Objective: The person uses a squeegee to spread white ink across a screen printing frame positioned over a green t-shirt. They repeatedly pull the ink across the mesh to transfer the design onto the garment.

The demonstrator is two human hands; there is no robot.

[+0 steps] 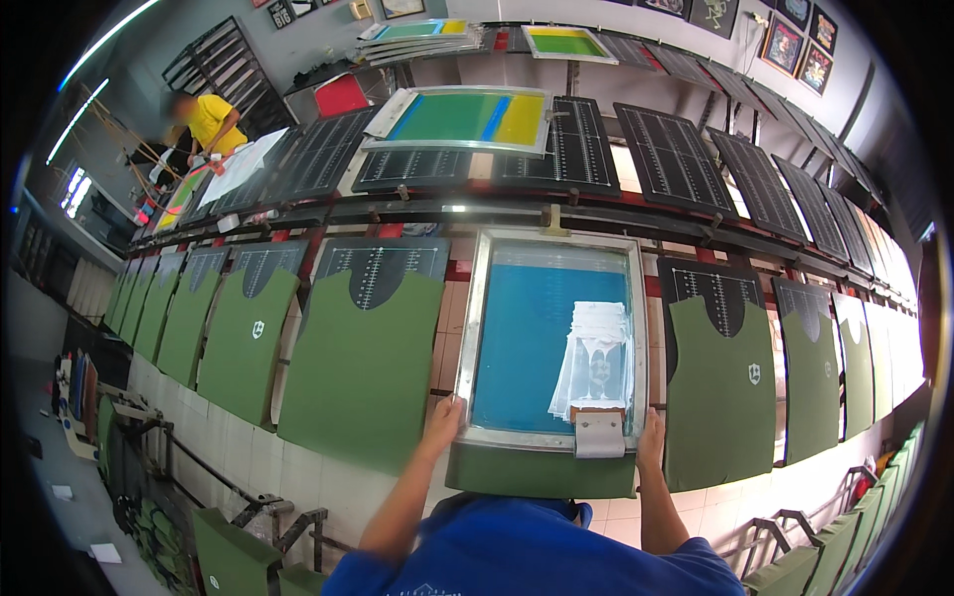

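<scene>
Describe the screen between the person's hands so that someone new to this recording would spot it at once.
Find the near row of boards dressed in green fabric. In that row, between the person's left hand and right hand, is a silver-framed screen. Its broad blue panel sets it apart from the green-and-yellow screens farther back.
</scene>
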